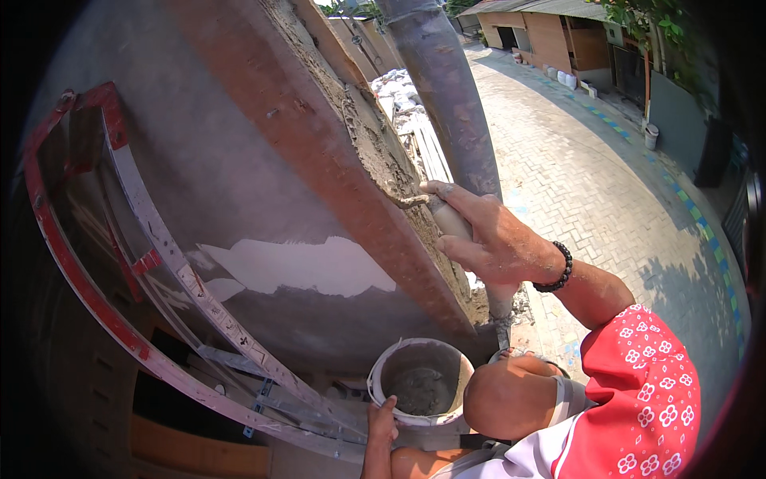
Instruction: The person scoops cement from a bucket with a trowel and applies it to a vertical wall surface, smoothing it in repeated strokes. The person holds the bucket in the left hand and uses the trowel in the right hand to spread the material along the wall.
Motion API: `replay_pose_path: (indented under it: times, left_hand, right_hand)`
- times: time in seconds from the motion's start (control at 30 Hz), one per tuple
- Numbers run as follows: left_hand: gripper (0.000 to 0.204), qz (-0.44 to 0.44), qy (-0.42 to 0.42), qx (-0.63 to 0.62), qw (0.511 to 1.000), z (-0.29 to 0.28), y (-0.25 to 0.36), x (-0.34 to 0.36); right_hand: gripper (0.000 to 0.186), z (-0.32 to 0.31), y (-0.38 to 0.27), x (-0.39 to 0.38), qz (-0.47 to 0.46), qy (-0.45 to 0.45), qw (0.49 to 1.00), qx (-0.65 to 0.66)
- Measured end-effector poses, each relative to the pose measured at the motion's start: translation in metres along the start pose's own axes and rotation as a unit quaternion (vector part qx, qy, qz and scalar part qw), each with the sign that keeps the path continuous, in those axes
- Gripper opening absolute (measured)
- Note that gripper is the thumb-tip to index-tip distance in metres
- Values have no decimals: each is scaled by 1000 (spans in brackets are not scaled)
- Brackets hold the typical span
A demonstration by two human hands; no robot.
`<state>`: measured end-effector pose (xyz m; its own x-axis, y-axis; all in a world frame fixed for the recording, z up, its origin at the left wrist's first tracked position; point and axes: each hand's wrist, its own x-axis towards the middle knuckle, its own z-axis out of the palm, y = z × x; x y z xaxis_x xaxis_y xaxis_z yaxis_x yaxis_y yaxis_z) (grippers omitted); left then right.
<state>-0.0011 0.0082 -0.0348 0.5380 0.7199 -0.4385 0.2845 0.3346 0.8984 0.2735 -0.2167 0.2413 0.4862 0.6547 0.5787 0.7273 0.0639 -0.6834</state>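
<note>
My right hand (487, 239) is closed around the cement-smeared handle of a tool (447, 219), apparently a trowel, against a strip of rough wet mortar (387, 160) along the edge of the wall. A reddish-brown board or band (303, 152) runs beside the mortar. My left hand (383, 419) grips the rim of a pale bucket (463, 399) holding grey wet mix (423, 391). My bent knee (503, 395) is beside the bucket, under my red patterned sleeve (638, 375).
A red-and-silver ladder (191, 287) leans at the left by the grey wall (215, 160). A large dark pipe (439, 88) rises behind the mortar edge. White sacks (396, 92) lie beyond it. A paved lane (606, 199) runs past low buildings (550, 40) on the right.
</note>
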Motion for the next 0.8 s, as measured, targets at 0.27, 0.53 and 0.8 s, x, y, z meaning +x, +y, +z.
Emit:
replay_pose_path:
  times: [0.27, 0.53, 0.8]
  left_hand:
    - [36, -4, -13, -25, 1000, -5, -11, 7]
    - [35, -9, 6, -21, 1000, 4, 7, -13]
    - [34, -18, -13, 14, 1000, 1, 6, -3]
  right_hand:
    - [49, 19, 35, 15, 2, 177, 984, -30]
    - [50, 34, 67, 6, 84, 56, 993, -57]
    - [59, 58, 74, -66, 90, -1, 996, -2]
